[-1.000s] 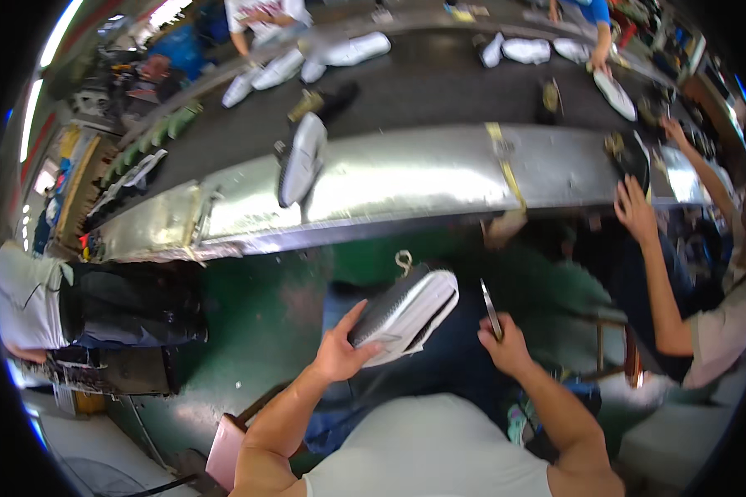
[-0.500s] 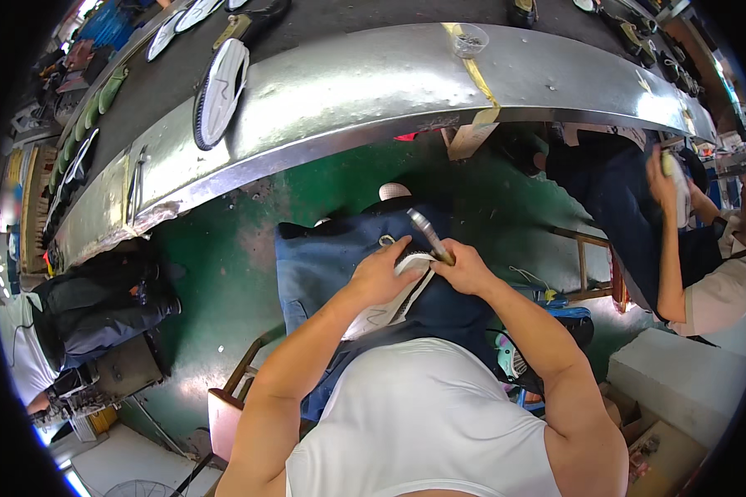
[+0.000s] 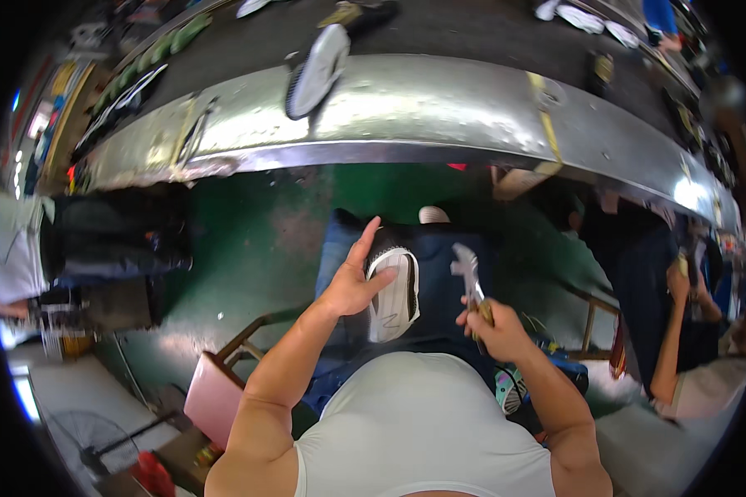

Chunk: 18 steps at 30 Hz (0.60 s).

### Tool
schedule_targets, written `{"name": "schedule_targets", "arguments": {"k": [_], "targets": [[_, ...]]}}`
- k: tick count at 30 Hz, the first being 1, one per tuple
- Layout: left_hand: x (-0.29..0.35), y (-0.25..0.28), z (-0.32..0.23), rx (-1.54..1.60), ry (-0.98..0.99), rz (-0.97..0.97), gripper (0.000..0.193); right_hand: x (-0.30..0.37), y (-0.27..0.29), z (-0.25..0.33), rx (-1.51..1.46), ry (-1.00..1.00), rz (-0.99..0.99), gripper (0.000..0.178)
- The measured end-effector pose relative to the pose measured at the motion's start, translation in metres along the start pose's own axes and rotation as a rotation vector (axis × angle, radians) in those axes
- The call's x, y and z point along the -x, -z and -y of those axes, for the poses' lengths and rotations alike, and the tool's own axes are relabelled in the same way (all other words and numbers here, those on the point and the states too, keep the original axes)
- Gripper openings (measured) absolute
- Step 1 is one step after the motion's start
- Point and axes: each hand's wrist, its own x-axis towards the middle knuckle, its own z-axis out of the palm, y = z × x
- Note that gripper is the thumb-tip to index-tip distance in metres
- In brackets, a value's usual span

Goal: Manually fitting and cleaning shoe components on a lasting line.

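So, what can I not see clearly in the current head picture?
All in the head view:
Held shoe: left side partly hidden by the left hand.
Metal tool: handle partly covered by the right hand.
White shoe, top left: cut off by the upper edge.

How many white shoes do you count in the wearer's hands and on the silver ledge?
2: one white shoe in the left hand, another white shoe partly on the ledge, left of centre. The ledge's blurred right end may hide more.

Glare on ledge [image 3: 427, 99] — dark corners
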Motion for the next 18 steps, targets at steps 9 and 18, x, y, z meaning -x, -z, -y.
{"name": "schedule_targets", "arguments": {"k": [9, 18], "targets": [[0.052, 0.056, 0.026, 0.113, -0.037, -0.176, 0.052, -0.062, -0.077, 0.024, 0.215, 0.092, 0.494, 0.03], [0.056, 0.089, 0.035, -0.044, 0.002, -0.292, 0.046, -0.114, -0.112, 0.056, 0.163, -0.266, 0.637, 0.021]]}}
